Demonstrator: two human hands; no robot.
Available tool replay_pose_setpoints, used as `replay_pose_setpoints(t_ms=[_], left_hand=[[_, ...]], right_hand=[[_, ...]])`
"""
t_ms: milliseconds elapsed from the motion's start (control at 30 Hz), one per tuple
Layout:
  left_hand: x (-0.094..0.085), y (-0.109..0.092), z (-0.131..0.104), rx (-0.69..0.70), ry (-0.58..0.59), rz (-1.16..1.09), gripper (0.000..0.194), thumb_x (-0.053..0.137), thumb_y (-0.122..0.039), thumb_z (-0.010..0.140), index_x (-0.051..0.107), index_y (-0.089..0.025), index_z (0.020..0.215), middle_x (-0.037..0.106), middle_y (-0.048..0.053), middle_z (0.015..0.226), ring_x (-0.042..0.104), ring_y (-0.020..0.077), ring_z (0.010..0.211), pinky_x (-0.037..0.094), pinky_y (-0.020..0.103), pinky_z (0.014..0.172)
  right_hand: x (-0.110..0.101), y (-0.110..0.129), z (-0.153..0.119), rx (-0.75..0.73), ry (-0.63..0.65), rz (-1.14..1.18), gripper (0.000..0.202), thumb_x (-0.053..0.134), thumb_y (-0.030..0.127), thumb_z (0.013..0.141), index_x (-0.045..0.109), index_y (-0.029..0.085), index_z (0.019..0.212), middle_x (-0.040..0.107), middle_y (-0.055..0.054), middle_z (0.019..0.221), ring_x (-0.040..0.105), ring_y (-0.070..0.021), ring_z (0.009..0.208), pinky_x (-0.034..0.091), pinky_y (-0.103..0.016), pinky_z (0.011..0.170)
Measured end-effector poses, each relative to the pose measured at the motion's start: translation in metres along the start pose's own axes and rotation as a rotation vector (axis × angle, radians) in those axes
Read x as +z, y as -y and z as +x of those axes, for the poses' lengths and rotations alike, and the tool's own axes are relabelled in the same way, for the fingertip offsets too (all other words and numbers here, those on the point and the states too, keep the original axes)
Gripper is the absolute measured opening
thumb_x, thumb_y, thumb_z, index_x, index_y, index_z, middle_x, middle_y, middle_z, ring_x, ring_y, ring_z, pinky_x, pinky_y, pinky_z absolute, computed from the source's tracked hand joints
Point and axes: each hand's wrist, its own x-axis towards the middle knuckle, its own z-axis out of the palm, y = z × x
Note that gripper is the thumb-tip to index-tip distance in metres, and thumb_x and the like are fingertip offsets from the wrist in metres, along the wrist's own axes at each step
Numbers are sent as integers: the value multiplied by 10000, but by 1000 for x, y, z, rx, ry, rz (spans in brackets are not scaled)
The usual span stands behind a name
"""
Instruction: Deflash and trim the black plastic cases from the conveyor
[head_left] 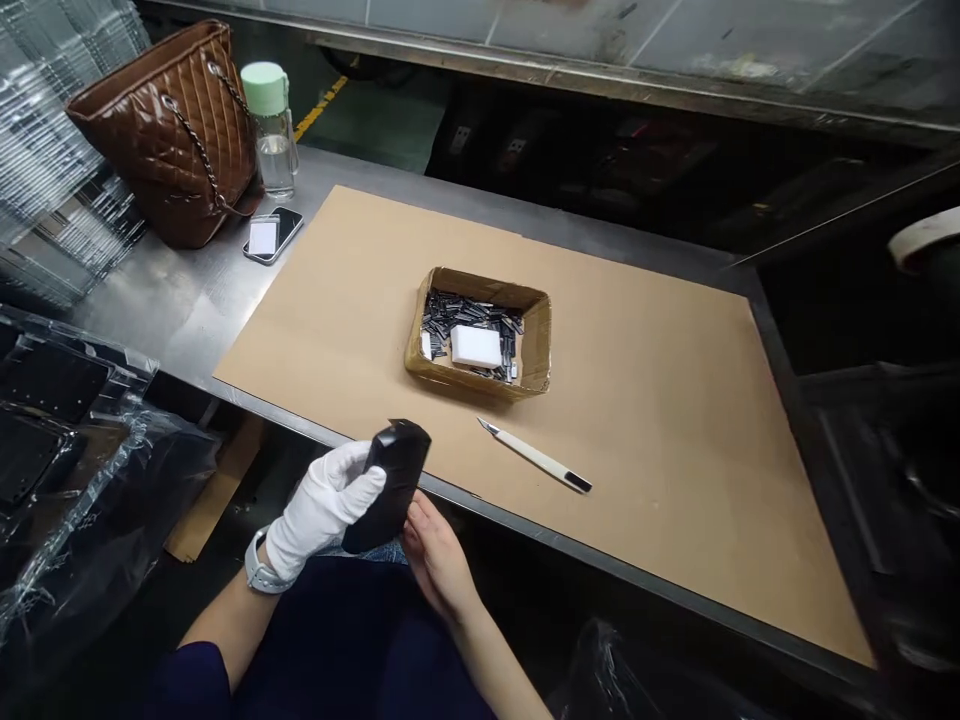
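Observation:
My left hand (pixel 328 500), in a white glove, grips a black plastic part (pixel 394 480) by its left edge, thumb across the near face. The part is tilted upright over the table's front edge, and its top end is angled. My bare right hand (pixel 437 552) is closed at the part's lower right edge, its fingertips partly hidden behind it. On the brown board, a craft knife (pixel 534 460) with a pale handle lies to the right, its blade pointing toward the box. Beyond it stands an open cardboard box (pixel 538 345) holding small black pieces (pixel 469 312) and a white block (pixel 476 347).
A brown cardboard sheet (pixel 660 400) covers much of the metal table (pixel 176 300). At the back left are a brown quilted handbag (pixel 176 140), a water bottle (pixel 276 150) and a phone (pixel 274 236). Plastic-wrapped black parts (pixel 52 385) are stacked at the left.

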Motion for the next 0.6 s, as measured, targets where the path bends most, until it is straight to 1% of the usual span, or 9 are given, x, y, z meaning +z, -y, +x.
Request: replay_pose_setpoints(t_ms=[133, 267, 300, 367, 433, 467, 500, 533, 600], left_hand=[[26, 11, 2, -47, -167, -31, 317, 593, -457, 836, 678, -223, 1031, 705, 41, 1067, 633, 219, 1028, 479, 341, 954], [39, 22, 7, -67, -160, -64, 258, 599, -400, 840, 688, -246, 1027, 692, 33, 1109, 618, 219, 1073, 455, 355, 995], [42, 23, 8, -86, -153, -60, 260, 599, -387, 843, 682, -242, 1043, 682, 39, 1129, 612, 217, 1086, 450, 352, 999], [48, 25, 8, -122, -141, -41, 369, 635, -350, 824, 614, -248, 1178, 659, 49, 1170, 600, 207, 1105, 440, 343, 1004], [54, 27, 7, -175, -100, -89, 646, 723, -289, 751, 460, -289, 1341, 636, 43, 1203, 617, 192, 1068, 447, 340, 987], [58, 29, 5, -215, -64, -147, 762, 765, -254, 702, 409, -303, 1374, 632, 39, 1204, 632, 189, 1031, 455, 345, 972], [61, 31, 4, -260, -24, -224, 794, 788, -232, 667, 419, -293, 1367, 639, 40, 1188, 646, 191, 993, 462, 353, 962], [63, 33, 3, -308, 7, -322, 718, 787, -248, 663, 488, -254, 1317, 657, 47, 1153, 656, 198, 961, 464, 363, 958], [64, 35, 1, -399, 22, -576, 461, 716, -364, 725, 633, -156, 1128, 700, 70, 1024, 667, 215, 903, 465, 386, 959]], right_hand=[[-14, -4, -7, 140, 69, 196, 314, 776, 454, 689, 721, 212, 881, 722, -30, 847, 656, -202, 819, 530, -353, 791], [-31, -11, -14, 161, 21, 272, 351, 766, 484, 677, 696, 211, 886, 696, -15, 783, 630, -183, 710, 527, -337, 686], [-34, -11, -16, 97, -19, 227, 345, 735, 500, 705, 681, 215, 893, 685, -13, 778, 617, -175, 693, 518, -328, 664], [-37, -9, -22, -153, -156, 7, 273, 669, 478, 776, 646, 225, 876, 643, -1, 748, 578, -154, 661, 489, -301, 630], [-35, -3, -30, -475, -259, -378, 157, 639, 381, 819, 619, 225, 825, 572, 17, 672, 527, -140, 626, 456, -284, 615], [-32, 1, -34, -612, -254, -594, 107, 629, 323, 830, 612, 220, 808, 533, 25, 629, 504, -139, 607, 444, -282, 608], [-29, 6, -38, -713, -208, -796, 67, 615, 274, 840, 613, 211, 816, 508, 26, 604, 489, -142, 597, 440, -286, 606], [-25, 11, -41, -778, -125, -961, 52, 595, 247, 855, 620, 201, 856, 511, 20, 604, 492, -150, 603, 448, -295, 616], [-21, 21, -45, -827, 68, -1141, 125, 559, 243, 886, 619, 192, 983, 591, -21, 715, 555, -177, 701, 490, -328, 694]])
